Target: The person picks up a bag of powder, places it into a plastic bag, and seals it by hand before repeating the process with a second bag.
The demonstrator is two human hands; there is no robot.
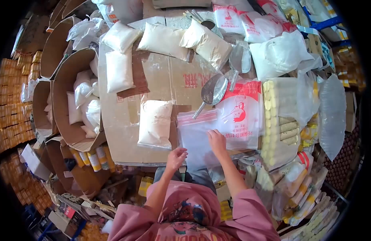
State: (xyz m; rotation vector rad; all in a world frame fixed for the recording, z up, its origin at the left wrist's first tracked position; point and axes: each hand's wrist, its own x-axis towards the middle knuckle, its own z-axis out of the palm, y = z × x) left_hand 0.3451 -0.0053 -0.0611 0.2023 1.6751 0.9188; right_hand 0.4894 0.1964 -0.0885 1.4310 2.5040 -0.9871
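Observation:
A clear zip-lock bag (193,134) lies flat at the table's front edge, with red lines along its top and its lower end over the edge. My right hand (217,141) rests on its right side, fingertips pinched together on the plastic. By the bag's lower left edge is my left hand (177,159), fingers loosely bent and a little apart, with nothing visible in them. A filled bag of pale powder (155,124) lies just beyond my left hand. To the right sits a red-and-white printed packet (239,120), a metal scoop (214,89) lying partly over it.
More filled powder bags (120,71) line the back of the cardboard-covered table (153,84). A second scoop (239,58) lies behind. Open cartons (77,120) with white bags stand left. Wrapped pale rolls (274,120) and a large white bag (280,54) are at right.

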